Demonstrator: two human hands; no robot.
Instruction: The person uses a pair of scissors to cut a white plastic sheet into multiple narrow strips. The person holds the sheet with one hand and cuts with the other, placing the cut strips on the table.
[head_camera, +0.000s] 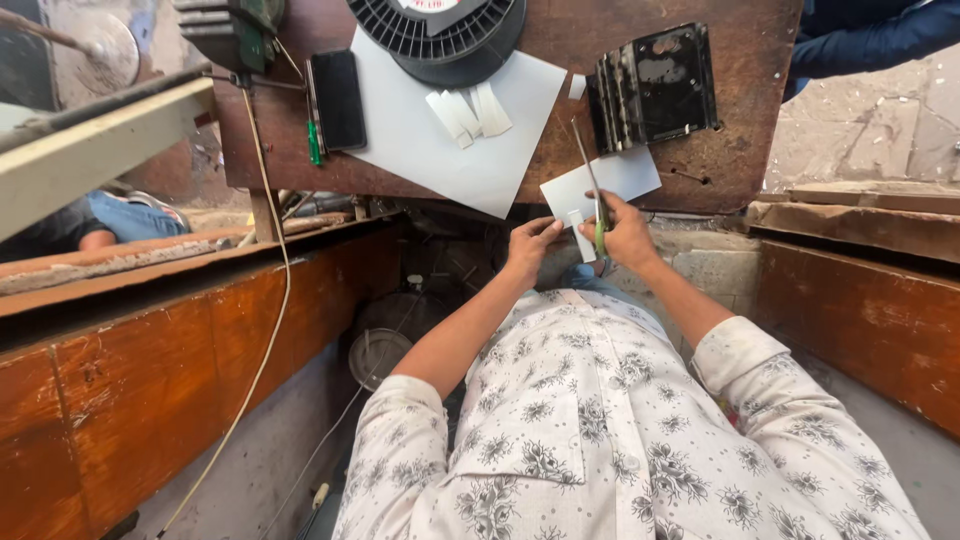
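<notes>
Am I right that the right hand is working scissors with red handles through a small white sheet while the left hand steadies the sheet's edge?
Not quite: the scissors have green handles, not red. The head view shows the right hand gripping them, blades running up across the small white sheet, while the left hand pinches the sheet's near edge.

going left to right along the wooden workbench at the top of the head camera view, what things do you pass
Green pen → black phone → large white sheet with cut white strips → scissors in the right hand → black metal stack of plates.
</notes>
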